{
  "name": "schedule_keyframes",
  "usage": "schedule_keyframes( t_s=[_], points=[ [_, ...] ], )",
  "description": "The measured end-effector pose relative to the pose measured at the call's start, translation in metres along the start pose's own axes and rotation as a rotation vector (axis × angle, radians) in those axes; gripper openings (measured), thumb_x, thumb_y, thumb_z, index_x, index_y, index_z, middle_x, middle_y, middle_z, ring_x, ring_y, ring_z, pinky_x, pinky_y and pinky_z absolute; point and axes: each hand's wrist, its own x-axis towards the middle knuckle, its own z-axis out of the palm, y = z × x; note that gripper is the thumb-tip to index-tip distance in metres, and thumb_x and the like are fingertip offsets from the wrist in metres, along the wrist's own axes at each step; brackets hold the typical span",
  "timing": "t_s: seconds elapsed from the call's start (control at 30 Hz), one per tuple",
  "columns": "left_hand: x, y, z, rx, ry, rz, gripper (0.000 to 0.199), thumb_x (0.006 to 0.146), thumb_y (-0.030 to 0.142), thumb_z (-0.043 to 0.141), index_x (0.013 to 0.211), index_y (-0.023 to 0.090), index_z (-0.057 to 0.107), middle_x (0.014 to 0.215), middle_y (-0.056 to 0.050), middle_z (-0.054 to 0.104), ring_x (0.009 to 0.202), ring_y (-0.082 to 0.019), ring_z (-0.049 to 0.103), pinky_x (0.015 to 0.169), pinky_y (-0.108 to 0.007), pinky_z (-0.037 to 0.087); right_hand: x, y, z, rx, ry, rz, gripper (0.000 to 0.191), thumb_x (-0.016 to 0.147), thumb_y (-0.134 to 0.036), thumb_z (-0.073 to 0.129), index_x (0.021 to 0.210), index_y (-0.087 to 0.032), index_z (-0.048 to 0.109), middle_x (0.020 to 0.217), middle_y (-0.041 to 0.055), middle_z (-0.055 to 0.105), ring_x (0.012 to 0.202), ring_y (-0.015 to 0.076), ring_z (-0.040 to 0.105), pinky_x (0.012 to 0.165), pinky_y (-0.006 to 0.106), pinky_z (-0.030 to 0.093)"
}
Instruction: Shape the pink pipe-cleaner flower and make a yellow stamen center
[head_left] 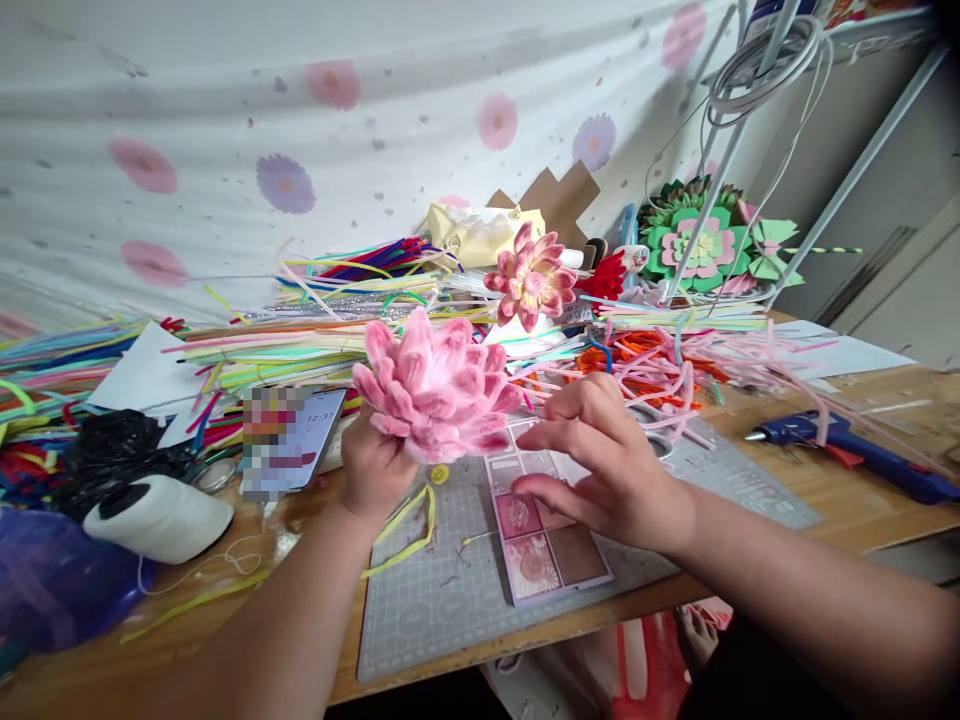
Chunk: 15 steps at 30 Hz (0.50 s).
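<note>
A pink pipe-cleaner flower (439,390) with layered, darker-edged petals is held up over the table. My left hand (375,465) is closed beneath its bloom; the stem is hidden in the grip. Just right of the petals, my right hand (600,465) hovers with fingers apart and bent, holding nothing that I can see. Under that hand an open makeup palette (536,550) with pink and brown pans lies on the grey cutting mat (442,625). A yellow strip (412,545) curls on the mat beside it.
Heaps of coloured pipe cleaners (300,345) line the back. A second pink flower (532,280) stands among them. At right lies a blue glue gun (847,445). To the left are a phone (315,430), a white thread spool (161,520) and a purple bag (60,580).
</note>
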Motion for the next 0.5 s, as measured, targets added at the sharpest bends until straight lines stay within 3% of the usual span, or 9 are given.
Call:
schedule_keyframes(
  t_s=[0.1, 0.23, 0.33, 0.5],
  points=[
    [0.004, 0.003, -0.001, 0.056, 0.036, 0.066, 0.020, 0.064, 0.037, 0.067, 0.057, 0.026, 0.053, 0.068, -0.002, 0.061, 0.078, -0.024, 0.060, 0.072, -0.035, 0.047, -0.020, 0.007, 0.000, 0.114, -0.237, 0.079, 0.024, 0.088, -0.040, 0.059, 0.096, -0.018, 0.065, 0.087, 0.0065, 0.055, 0.081, 0.0203, 0.047, 0.072, 0.035, 0.038],
    [0.005, -0.001, 0.001, 0.106, 0.042, 0.087, 0.024, 0.066, 0.042, 0.067, 0.057, 0.025, 0.052, 0.068, -0.002, 0.059, 0.078, -0.023, 0.060, 0.073, -0.034, 0.045, -0.039, 0.008, -0.001, 0.066, -0.620, 0.118, 0.027, 0.086, -0.044, 0.060, 0.093, -0.020, 0.070, 0.095, 0.0086, 0.057, 0.088, 0.0225, 0.045, 0.079, 0.039, 0.037],
    [0.003, -0.007, 0.004, 0.118, 0.046, 0.072, 0.026, 0.067, 0.046, 0.065, 0.058, 0.025, 0.053, 0.068, -0.001, 0.059, 0.075, -0.021, 0.059, 0.075, -0.033, 0.045, -0.043, 0.005, -0.002, 0.025, -0.705, 0.135, 0.036, 0.084, -0.051, 0.059, 0.101, -0.021, 0.069, 0.098, 0.0093, 0.056, 0.088, 0.0234, 0.044, 0.081, 0.040, 0.037],
    [0.002, -0.006, 0.004, 0.149, 0.061, 0.099, 0.026, 0.065, 0.049, 0.066, 0.061, 0.026, 0.055, 0.073, -0.002, 0.062, 0.078, -0.022, 0.059, 0.073, -0.033, 0.046, -0.045, -0.006, 0.002, -0.022, -0.708, 0.124, 0.053, 0.084, -0.062, 0.051, 0.107, -0.016, 0.066, 0.098, 0.0115, 0.057, 0.087, 0.0247, 0.045, 0.079, 0.043, 0.036]
  ],
)
